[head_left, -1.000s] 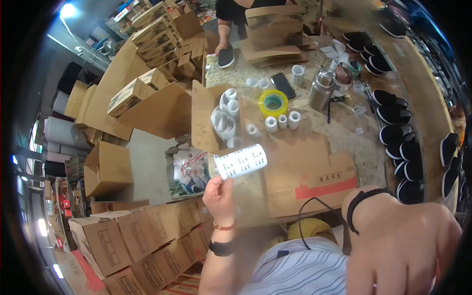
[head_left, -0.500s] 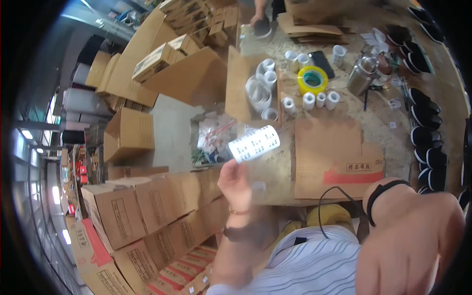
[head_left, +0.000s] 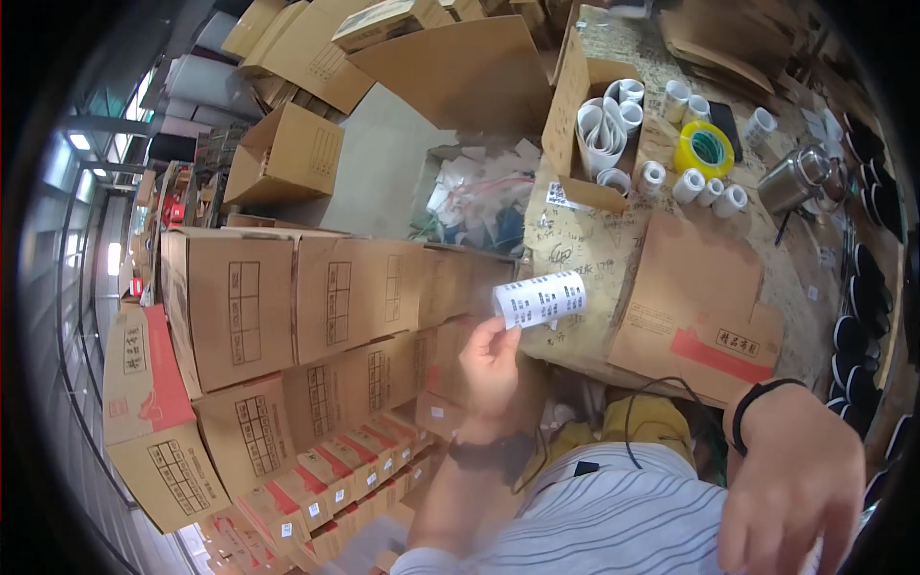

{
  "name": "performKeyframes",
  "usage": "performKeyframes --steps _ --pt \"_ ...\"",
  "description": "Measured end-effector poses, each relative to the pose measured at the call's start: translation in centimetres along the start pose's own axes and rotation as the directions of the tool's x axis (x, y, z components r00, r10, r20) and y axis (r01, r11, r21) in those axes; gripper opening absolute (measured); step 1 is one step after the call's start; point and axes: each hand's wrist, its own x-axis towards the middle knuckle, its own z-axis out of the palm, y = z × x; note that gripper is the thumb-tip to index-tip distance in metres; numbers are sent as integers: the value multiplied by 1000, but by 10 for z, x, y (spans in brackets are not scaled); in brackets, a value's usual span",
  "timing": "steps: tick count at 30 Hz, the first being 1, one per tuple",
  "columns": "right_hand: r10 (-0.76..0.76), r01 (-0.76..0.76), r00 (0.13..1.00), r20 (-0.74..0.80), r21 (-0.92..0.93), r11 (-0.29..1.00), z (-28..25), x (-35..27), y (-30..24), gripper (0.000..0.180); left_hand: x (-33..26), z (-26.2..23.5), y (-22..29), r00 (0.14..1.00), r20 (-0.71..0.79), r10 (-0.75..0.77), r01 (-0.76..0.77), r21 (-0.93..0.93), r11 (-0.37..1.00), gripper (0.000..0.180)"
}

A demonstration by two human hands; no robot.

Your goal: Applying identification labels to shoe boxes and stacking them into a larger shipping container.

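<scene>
Cardboard-covered table (head_left: 585, 244): flattened carton (head_left: 695, 297), yellow tape roll (head_left: 704, 150), label rolls (head_left: 688, 184), steel kettle (head_left: 795, 179).

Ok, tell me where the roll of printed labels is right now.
In the head view, the roll of printed labels is mid-frame, pinched in the left hand, at the near edge of the cardboard-covered table.

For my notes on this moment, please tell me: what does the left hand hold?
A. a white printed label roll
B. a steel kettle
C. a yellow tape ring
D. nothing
A: the left hand pinches a white printed label roll at its end, raised in front of the table.
</scene>
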Motion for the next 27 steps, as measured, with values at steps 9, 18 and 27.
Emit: performKeyframes --steps 9,18,27 --pt "134 -754 655 -743 -631 183 -100 -79 88 19 -12 -56 18 904 424 52 6 -134 991 17" --pt "18 -555 623 -782 -425 715 -80 -96 151 10 -27 -50 42 986 161 -38 87 -312 946 19" --pt "-242 -609 244 -939 -343 716 -71 -99 173 21 -62 -46 50 957 59 285 -287 32 957 62"
